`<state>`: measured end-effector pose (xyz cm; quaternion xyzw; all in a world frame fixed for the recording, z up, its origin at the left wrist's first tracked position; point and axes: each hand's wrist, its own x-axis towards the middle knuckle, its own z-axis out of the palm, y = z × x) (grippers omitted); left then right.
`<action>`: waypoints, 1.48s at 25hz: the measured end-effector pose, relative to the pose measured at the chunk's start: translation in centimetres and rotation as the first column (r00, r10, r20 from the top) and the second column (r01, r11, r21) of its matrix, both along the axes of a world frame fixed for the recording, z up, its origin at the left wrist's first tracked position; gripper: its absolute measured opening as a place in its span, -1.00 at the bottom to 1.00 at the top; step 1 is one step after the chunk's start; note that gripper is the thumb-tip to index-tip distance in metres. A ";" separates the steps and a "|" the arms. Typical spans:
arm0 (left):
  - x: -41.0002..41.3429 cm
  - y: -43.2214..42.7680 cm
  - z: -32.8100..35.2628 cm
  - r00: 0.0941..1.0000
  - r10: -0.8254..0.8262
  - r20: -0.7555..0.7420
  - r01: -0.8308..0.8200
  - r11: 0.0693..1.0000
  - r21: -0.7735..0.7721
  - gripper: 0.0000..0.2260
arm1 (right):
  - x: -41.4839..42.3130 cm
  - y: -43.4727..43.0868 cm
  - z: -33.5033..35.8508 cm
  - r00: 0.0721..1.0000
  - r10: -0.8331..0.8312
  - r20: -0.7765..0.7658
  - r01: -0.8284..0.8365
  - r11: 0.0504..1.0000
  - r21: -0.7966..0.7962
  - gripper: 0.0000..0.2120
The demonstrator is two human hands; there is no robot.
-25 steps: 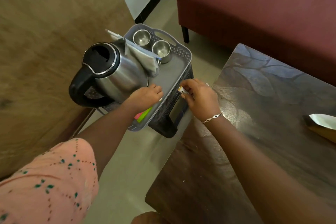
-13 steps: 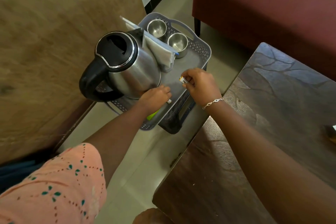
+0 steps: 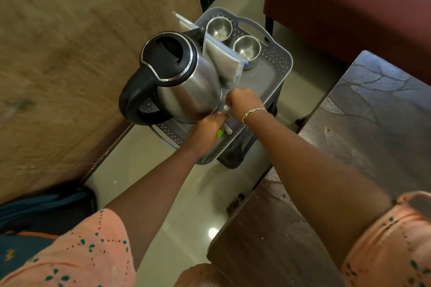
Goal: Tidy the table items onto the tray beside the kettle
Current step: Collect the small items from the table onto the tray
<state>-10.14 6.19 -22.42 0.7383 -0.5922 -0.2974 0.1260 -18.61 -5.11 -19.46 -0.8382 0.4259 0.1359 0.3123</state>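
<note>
— Both hands have closed in since a second ago. The right hand (image 3: 242,105) has come off the tray's side rim and now sits just beside the kettle's base. The left hand (image 3: 207,133) is now almost touching it.

— What does each one hold?

— The right hand pinches a small white sachet (image 3: 226,107) between thumb and fingers, low over the tray floor. The left hand lies knuckles-up at the near end of the tray (image 3: 283,63), fingers bent downward; whether it grips anything, I cannot tell. A green packet (image 3: 220,133) and a white packet (image 3: 227,128) show on the tray just beside its fingers.

— How much room is on that tray?

— The kettle (image 3: 182,77) fills the left side, and its black handle juts past the rim toward the wooden panel (image 3: 70,53). A grey pouch (image 3: 224,63) leans against the kettle's far side. Two steel cups (image 3: 219,28) stand at the far end, near the tray's handle cut-out. A bare strip of tray floor runs along the right rim, between the cups and the hands.

— And the edges around it?

— The tray rests on a dark stool (image 3: 235,156) and is wider than it at the near end. To the right, the counter (image 3: 373,123) edge runs alongside, with a strip of pale floor (image 3: 163,170) between it and the stool. The right forearm crosses above that gap and the counter's corner. A red sofa (image 3: 349,7) stands beyond, well apart from the tray.
</note>
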 end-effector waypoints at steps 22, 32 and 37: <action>-3.3 3.0 2.9 0.969 0.220 0.111 -0.193 0.957 -0.218 -0.71 | -5.7 2.5 1.0 0.956 0.284 0.077 -0.228 0.880 -0.417 -0.64; -18.7 3.8 4.8 0.892 -0.015 0.452 0.110 0.977 -0.185 -0.43 | -22.4 7.8 1.0 0.994 -0.024 0.105 0.073 0.863 -0.501 -0.47; -29.4 5.3 4.0 0.907 -0.119 0.405 0.189 0.972 -0.138 -0.33 | -34.3 11.3 1.4 0.984 -0.171 0.050 0.172 0.839 -0.517 -0.43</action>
